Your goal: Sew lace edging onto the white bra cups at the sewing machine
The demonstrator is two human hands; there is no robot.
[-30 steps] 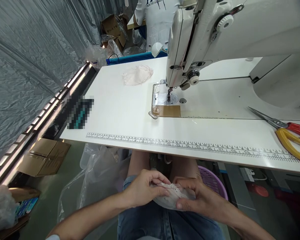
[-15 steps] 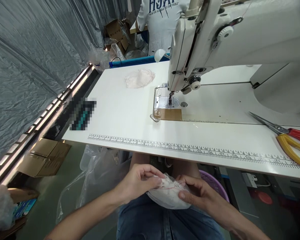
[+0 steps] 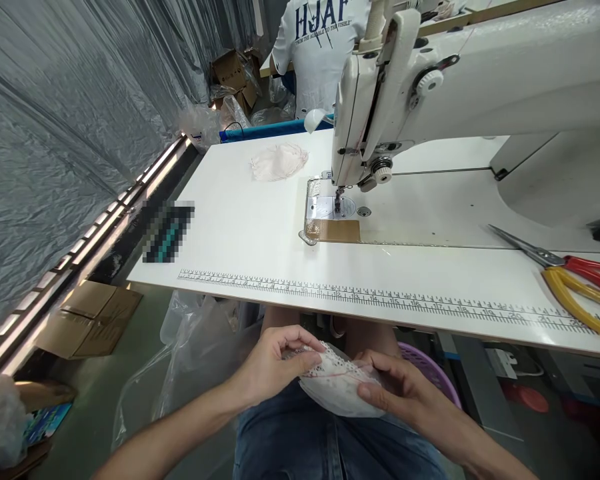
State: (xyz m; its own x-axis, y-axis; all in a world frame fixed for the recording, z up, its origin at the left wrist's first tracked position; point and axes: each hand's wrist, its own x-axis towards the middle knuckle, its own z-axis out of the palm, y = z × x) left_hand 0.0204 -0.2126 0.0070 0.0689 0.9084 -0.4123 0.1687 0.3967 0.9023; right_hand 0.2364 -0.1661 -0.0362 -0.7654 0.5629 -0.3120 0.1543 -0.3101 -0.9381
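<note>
Over my lap, below the table's front edge, both hands hold a small white lace fabric piece with a red thread line. My left hand pinches its left end, fingers closed. My right hand grips its right side, thumb on top. Above stands a white sewing machine on the white table; its needle and presser foot sit over the metal plate. A second pale fabric piece lies on the table at the far left of the machine.
Scissors with red and yellow handles lie at the table's right. A printed ruler runs along the front edge. A purple basket and clear plastic bags sit under the table. Another person in a white shirt stands behind. Cardboard boxes lie left.
My hands have lifted the lace piece slightly and shifted their grip along it. The view has tilted up a little.
</note>
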